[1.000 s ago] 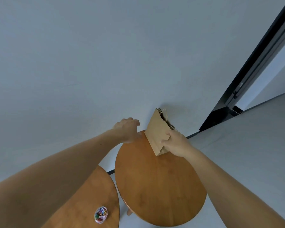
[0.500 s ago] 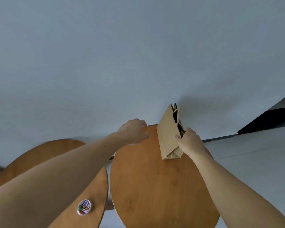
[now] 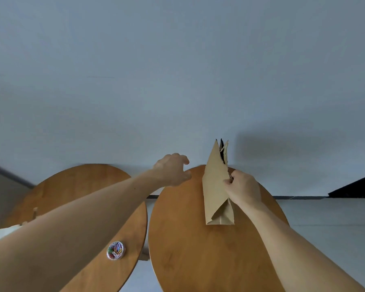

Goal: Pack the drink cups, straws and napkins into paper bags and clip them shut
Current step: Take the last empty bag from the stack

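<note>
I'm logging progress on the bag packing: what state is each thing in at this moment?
paper bag: upright on the right table, top gaping, no clip seen on it.
right hand: grips the bag's right edge.
left hand: fingers loosely curled, nothing seen in it, apart from the bag.
clip tub: upright on the left table, holds coloured clips; whether it has a lid is unclear.

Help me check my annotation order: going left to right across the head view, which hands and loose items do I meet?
First the tub of coloured paper clips → left hand → brown paper bag → right hand, which grips the bag's edge.
</note>
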`<state>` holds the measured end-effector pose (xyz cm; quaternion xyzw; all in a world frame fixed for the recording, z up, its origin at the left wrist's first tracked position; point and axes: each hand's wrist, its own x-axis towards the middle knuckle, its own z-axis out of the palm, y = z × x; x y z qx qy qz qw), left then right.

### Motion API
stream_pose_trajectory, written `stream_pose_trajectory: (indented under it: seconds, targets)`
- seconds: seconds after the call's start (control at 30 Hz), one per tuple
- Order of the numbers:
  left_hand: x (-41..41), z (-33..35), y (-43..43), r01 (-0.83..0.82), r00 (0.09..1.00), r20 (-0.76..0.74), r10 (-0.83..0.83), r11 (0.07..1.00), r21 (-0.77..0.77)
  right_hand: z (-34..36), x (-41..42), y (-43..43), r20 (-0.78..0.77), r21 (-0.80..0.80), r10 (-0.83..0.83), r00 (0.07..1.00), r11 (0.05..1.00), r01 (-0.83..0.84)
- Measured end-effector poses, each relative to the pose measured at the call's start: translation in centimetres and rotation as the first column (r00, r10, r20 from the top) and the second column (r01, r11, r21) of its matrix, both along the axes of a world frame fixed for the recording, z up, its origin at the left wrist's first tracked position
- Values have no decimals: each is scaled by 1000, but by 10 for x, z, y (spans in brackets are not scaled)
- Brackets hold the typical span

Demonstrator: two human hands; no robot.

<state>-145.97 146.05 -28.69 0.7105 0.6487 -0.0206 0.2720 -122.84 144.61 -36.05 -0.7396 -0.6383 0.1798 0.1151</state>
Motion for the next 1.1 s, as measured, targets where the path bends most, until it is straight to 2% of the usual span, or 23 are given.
stream_pose_trajectory:
  seconds: [0.33, 0.53, 0.67, 1.1]
  targets:
    - [-164, 13, -75, -208, 978, 31, 206, 977, 48, 52, -172, -38, -9, 88, 257, 966, 963, -256]
    - [-291, 19, -149, -350, 937, 27, 349, 935, 62, 53, -293, -78, 20, 115, 362, 932, 925, -362]
    - [-351, 16, -179, -390, 920, -9, 391, 919, 59, 46, -358, -97, -26, 113, 410, 912, 908, -405]
    - [-436, -33, -180, -442, 897, -45, 440, 894, -67, -1, -481, -108, -141, 48, 481, 865, 877, -479]
